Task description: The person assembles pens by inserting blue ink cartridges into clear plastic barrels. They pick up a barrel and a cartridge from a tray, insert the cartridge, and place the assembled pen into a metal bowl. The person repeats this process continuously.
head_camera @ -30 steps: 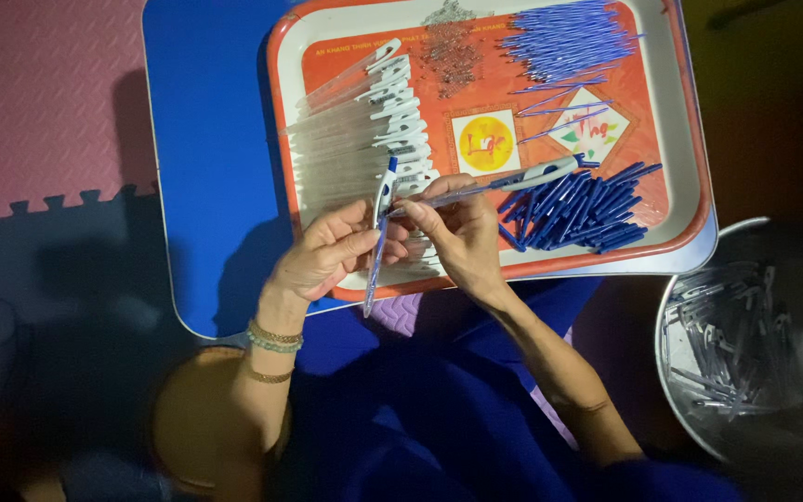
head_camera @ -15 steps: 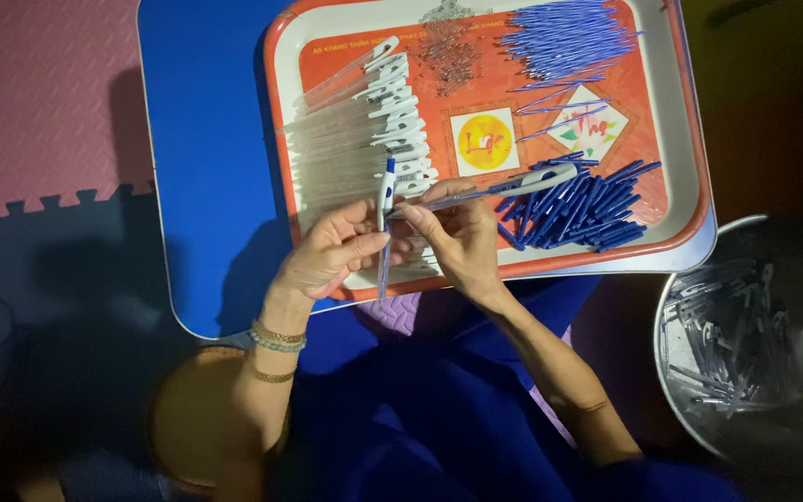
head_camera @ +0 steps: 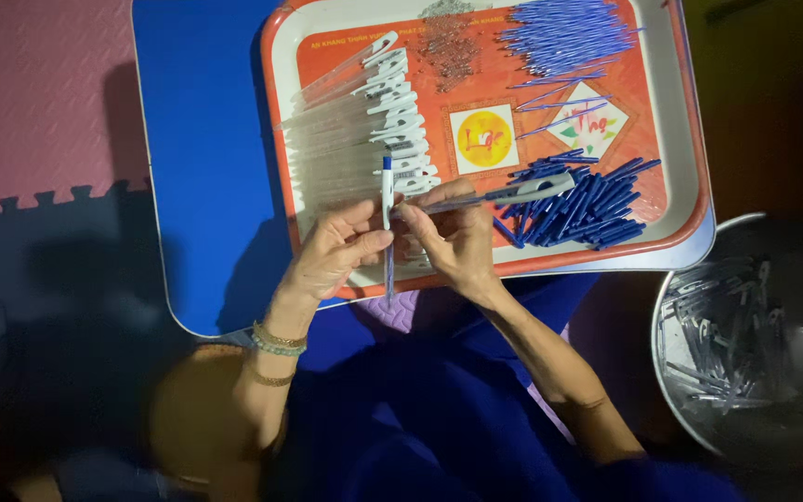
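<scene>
The fingers of the left hand close narrowly on a pen, which stands with its long axis nearly vertical in the picture: the blue tip points away from the person, toward the tray, and the clear barrel points down toward the lap. The pen is just above the near rim of the tray, between both hands.

The blue bench carries a large red tray with a white border. Beside the bench, at the right, a round metal bowl holds many finished clear pens. On the tray lie a row of clear barrels with white clips, a heap of dark blue caps and a heap of thin blue refills.

The right hand is bent at the wrist, its fingers pinch the pen near the top, and it also holds a second pen lying almost horizontal, pointing right.
</scene>
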